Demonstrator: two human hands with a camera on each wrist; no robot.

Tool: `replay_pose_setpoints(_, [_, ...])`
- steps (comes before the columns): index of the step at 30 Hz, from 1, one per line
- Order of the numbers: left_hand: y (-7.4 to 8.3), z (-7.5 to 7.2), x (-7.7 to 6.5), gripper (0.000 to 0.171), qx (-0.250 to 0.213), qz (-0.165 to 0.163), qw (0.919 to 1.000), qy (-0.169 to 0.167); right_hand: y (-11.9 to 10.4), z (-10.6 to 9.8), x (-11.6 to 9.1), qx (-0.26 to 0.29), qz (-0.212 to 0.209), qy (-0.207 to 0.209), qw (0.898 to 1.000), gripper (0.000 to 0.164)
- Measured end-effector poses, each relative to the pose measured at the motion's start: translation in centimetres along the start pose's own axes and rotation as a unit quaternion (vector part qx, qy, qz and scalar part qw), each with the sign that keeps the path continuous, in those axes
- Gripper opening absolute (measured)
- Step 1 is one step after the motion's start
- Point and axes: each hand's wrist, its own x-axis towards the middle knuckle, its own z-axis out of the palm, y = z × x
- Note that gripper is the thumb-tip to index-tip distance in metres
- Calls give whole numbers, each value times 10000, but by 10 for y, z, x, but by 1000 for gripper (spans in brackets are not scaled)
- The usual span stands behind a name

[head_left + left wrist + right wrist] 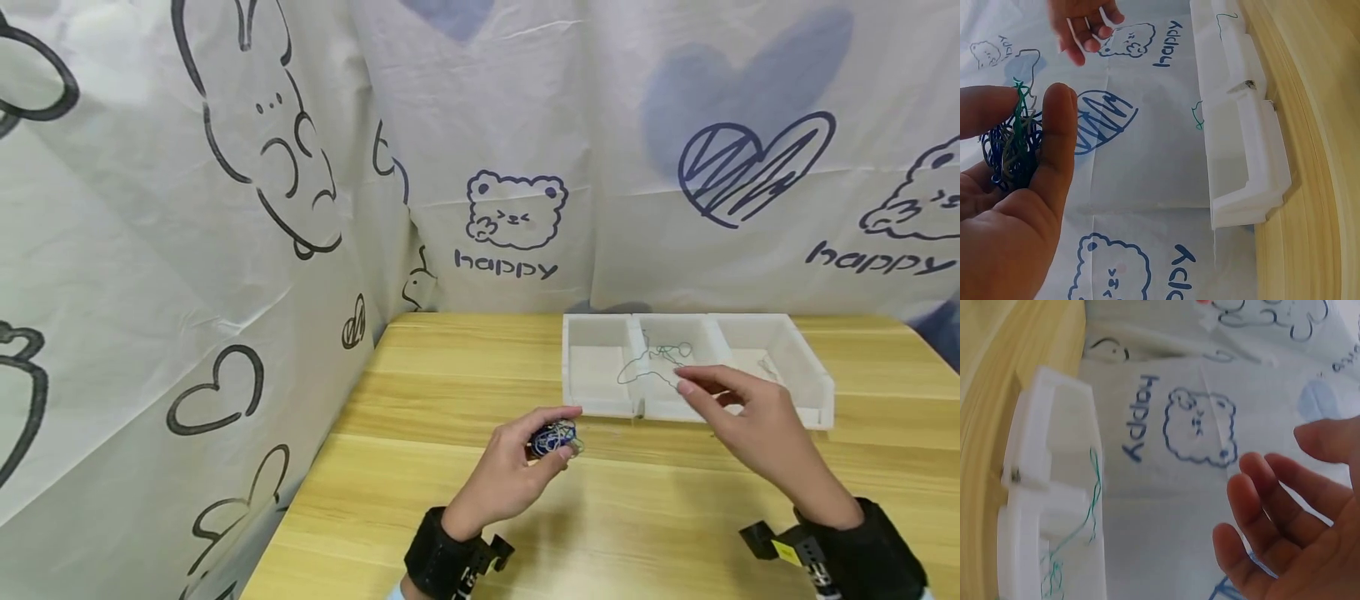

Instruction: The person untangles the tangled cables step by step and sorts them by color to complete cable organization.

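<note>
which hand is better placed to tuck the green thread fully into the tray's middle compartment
Probably the right hand: it looks empty and hovers near the green thread at the white tray, while the left hand holds the tangled bundle.

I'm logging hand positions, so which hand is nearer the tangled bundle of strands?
Left. The left hand holds the tangled bundle; in the head view, the right hand is apart from it, off to the right.

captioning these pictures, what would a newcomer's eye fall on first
Probably the multicoloured tangle of string in the left hand, above the wooden table. Next, the loose green string in the white tray, near the right hand. Then the cartoon-printed cloth hanging behind.
</note>
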Motion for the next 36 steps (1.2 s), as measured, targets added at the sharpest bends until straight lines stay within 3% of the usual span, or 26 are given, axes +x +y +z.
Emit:
replay_pose_setpoints(7, [0,2,0,40,296,292,9991,-96,-21,20,-1,308,-804,-310,9958,27])
replay_pose_setpoints(12, [0,4,1,46,381,309,9985,-222,-34,38,-3,821,-1340,-701,9851,29])
replay_pose_setpoints(18, [-1,7,1,53,498,489,9971,-307,-38,52,-11,1315,-1465,-1082,9744,29])
replay_pose_setpoints(24, [-1,9,3,50,449,651,9955,-518,-37,58,-14,1244,-1654,-956,9737,30])
replay_pose_setpoints(28, [1,7,1,40,453,439,9973,-366,-37,56,-17,814,-1700,-950,9775,30])
replay_pose_setpoints(36, [1,3,-2,32,-172,-170,9992,307,-33,44,-20,313,-1622,-1317,9774,35])
